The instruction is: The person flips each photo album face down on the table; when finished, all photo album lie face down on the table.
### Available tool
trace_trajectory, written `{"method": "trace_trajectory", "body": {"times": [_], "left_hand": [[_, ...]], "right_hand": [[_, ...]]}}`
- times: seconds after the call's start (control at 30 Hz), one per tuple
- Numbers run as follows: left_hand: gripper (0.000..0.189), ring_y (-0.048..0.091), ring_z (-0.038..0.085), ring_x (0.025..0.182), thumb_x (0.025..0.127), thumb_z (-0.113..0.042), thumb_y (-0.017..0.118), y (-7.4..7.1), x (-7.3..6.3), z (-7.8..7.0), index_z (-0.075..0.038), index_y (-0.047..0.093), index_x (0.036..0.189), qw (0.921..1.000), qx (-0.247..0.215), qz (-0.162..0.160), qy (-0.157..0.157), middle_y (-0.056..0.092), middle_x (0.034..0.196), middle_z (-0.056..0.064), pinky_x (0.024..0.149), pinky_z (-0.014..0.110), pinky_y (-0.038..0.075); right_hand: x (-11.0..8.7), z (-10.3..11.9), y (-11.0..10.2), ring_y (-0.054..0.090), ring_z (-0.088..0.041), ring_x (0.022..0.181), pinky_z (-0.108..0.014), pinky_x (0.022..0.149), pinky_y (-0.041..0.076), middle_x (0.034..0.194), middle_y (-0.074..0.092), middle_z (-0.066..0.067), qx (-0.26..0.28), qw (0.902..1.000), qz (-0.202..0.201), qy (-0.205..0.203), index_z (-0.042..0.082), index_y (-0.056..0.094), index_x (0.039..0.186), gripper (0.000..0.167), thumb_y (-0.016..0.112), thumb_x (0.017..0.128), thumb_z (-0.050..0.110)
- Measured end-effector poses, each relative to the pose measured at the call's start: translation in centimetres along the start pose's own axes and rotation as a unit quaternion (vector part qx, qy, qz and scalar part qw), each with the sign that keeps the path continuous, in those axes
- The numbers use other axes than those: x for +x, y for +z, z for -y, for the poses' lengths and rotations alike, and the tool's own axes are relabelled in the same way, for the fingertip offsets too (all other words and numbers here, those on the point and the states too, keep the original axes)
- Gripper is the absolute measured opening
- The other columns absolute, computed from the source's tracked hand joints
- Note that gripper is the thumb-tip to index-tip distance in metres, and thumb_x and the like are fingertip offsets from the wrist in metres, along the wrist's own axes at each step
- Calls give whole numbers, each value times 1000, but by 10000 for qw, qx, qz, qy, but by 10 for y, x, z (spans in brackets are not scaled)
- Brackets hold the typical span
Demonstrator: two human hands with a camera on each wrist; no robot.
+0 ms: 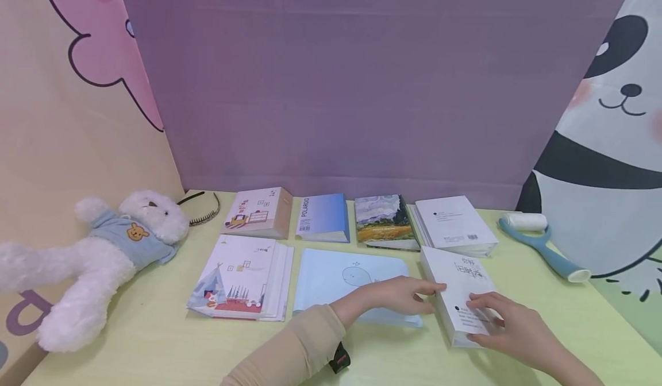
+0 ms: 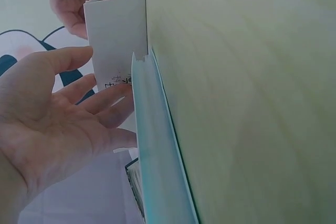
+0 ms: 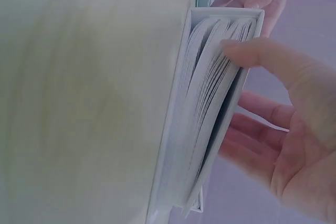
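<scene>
A thick white photo album (image 1: 450, 285) with dark lettering lies at the front right of the table, its spine toward my left hand (image 1: 395, 295). The left fingers are extended, with fingertips at the spine, and the palm hovers over a pale blue album (image 1: 328, 277) with a whale drawing. My right hand (image 1: 517, 328) grips the near right corner of the white album. Its thumb (image 3: 257, 56) presses on the page edges (image 3: 212, 82) while the other fingers lie against the cover. Part of the blue album is hidden under the left forearm.
Behind stand a white album (image 1: 455, 219), a landscape-painting book (image 1: 385, 216), a blue Polaroid album (image 1: 323, 213) and an illustrated album (image 1: 253, 211). A tent-cover album (image 1: 238, 274) lies front left. Plush toy (image 1: 121, 248) and headband (image 1: 209, 218) sit left; a lint roller (image 1: 548, 248) lies right.
</scene>
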State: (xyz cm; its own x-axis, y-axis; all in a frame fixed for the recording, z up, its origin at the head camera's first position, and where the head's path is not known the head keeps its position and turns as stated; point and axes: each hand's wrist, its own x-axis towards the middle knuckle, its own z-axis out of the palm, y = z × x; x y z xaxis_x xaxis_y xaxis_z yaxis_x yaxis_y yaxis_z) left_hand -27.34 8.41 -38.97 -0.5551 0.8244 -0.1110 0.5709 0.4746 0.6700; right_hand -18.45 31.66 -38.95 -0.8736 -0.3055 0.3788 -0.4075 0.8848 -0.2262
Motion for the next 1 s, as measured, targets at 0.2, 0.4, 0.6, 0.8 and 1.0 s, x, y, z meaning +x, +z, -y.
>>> {"method": "trace_trajectory", "body": {"times": [0.2,0.4,0.6,0.8,1.0], "left_hand": [[53,54,3,117,97,-31,51,0,0,-2,-30,31,147,10000,-40,-16,56,42,145,-9,94,13,43],[64,52,10,122,97,-33,49,1,1,-3,-29,15,151,9985,-528,-43,-113,45,143,-3,100,20,41],[69,47,13,128,97,-35,48,2,-2,-5,-21,9,152,9978,-625,-43,-197,41,146,3,105,23,38],[70,43,13,131,98,-39,46,0,-5,-4,-23,5,152,9979,-615,-6,-213,37,149,2,106,25,37],[65,39,10,133,99,-41,42,-3,-7,-2,-23,9,152,9980,-429,-454,-9,33,150,-4,109,27,34]], "right_hand": [[-3,-4,-1,57,9,85,-18,60,54,106,69,-4,95,9998,-150,-91,21,69,98,48,89,56,30],[-6,-11,-3,54,14,89,-14,59,52,108,70,6,282,9985,-332,-318,20,71,101,47,88,58,27],[-6,-12,-7,51,17,93,-15,58,54,110,66,14,870,9952,-384,-248,19,70,108,48,86,63,17],[-5,-4,-14,48,20,99,-18,62,56,115,56,26,1453,9890,-269,-44,12,64,122,54,81,71,13],[-3,3,-19,52,16,102,-18,66,56,121,53,29,2105,9773,-219,-68,1,58,127,54,76,76,6]]}}
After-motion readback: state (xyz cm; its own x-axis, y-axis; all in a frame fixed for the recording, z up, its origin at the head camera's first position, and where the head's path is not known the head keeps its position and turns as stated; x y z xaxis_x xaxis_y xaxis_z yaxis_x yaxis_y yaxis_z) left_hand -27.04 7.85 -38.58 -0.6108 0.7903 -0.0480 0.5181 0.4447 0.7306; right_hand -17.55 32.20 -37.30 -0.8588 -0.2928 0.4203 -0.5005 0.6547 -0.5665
